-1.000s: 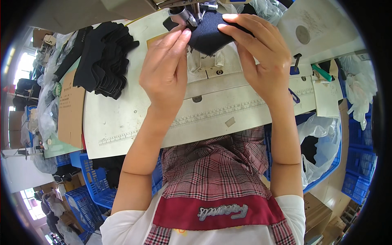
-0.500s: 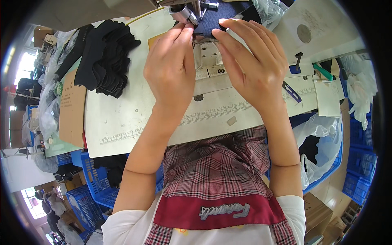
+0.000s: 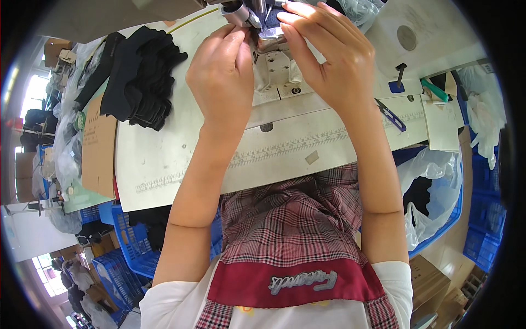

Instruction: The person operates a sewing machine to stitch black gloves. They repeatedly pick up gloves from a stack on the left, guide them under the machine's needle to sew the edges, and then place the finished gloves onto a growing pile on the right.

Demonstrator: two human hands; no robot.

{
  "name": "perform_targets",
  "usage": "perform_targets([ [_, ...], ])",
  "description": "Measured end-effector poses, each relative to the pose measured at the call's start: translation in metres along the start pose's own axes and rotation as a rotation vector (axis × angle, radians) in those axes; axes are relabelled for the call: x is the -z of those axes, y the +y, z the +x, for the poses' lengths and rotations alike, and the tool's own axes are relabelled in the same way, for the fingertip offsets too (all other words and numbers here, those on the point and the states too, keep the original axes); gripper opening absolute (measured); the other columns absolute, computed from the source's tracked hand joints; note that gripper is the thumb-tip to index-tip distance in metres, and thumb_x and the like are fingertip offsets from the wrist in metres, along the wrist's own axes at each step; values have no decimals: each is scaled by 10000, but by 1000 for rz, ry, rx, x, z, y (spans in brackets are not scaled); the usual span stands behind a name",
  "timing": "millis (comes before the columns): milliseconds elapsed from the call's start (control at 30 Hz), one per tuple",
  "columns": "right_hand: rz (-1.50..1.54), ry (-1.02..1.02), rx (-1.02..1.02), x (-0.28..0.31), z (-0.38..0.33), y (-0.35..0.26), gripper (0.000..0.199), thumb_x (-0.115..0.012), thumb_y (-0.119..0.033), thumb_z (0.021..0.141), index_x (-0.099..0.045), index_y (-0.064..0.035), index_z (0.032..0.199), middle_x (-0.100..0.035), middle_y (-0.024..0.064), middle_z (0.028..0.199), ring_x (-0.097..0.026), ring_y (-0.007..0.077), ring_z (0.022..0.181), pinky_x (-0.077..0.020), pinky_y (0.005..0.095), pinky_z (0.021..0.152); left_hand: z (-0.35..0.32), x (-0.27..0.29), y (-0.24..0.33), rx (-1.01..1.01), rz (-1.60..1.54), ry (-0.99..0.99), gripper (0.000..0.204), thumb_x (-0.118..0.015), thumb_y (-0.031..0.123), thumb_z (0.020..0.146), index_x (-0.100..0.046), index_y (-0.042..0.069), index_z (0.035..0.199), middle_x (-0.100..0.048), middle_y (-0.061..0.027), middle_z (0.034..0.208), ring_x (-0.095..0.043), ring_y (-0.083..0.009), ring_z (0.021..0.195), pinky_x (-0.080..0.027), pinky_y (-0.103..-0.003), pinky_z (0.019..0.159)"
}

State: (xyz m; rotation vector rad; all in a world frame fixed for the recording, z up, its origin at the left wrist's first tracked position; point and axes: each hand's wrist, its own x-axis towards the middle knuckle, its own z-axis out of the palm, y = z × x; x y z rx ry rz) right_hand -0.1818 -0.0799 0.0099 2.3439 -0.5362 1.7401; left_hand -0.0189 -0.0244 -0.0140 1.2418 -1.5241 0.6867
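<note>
- Dark cloth (image 3: 267, 34) at far centre of tabletop (image 3: 181, 148), under the needle foot (image 3: 257, 16) of the sewing machine, mostly hidden by both hands.
- Left hand (image 3: 222, 77) just left of the needle, fingers (image 3: 238, 38) narrow, pinched on the cloth's edge.
- Right hand (image 3: 329, 60) just right of the needle, fingers (image 3: 293, 24) curled, tips pressing down on the cloth; whether pinched around it, cannot tell.
- Metal plate (image 3: 274, 68) between the hands, near side of the needle.
- Printed ruler (image 3: 296, 145) along the near tabletop edge, under both forearms.
- Blue-handled snips (image 3: 390, 116) on tabletop right of the right wrist.
- Pile of black pieces (image 3: 139, 82) at far left of tabletop, well apart from the hands.
- Brown cardboard (image 3: 98, 145) at left edge, beside the pile.
- Clear bag (image 3: 433, 186) in a blue crate (image 3: 482, 219) at right, below tabletop level.
- More blue crates (image 3: 129, 247) at near left, below the tabletop.
</note>
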Motion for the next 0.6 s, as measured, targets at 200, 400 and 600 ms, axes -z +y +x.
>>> perform_targets([
  [200, 36, 3, -46, -3, -1, 3, 107, -724, -55, 820, -638, -21, 767, -601, 105, 744, -640, 314, 712, -549, 393, 754, 1, 1, 0, 45, 8, -35, 160, -673, -39, 778, -707, -23, 934, -734, -130, 1005, -702, -295, 856, -569, -355, 758],
  [400, -10, -4, -43, -6, -5, 2, 114, -745, -69, 826, -745, -49, 937, -743, 68, 998, -709, 259, 886, -557, 320, 785, -7, 5, 3, 112, -100, -72, 170, -672, -4, 863, -720, -23, 1025, -735, -133, 1057, -714, -225, 866, -562, -307, 772],
  [600, 7, 19, -1, -9, -8, 7, 112, -733, -89, 850, -746, -67, 959, -749, 89, 1014, -721, 258, 919, -555, 315, 777, -22, 20, 7, 211, -325, -110, 254, -609, 45, 938, -690, 4, 1175, -687, -174, 1209, -674, -292, 1067, -515, -360, 952],
])
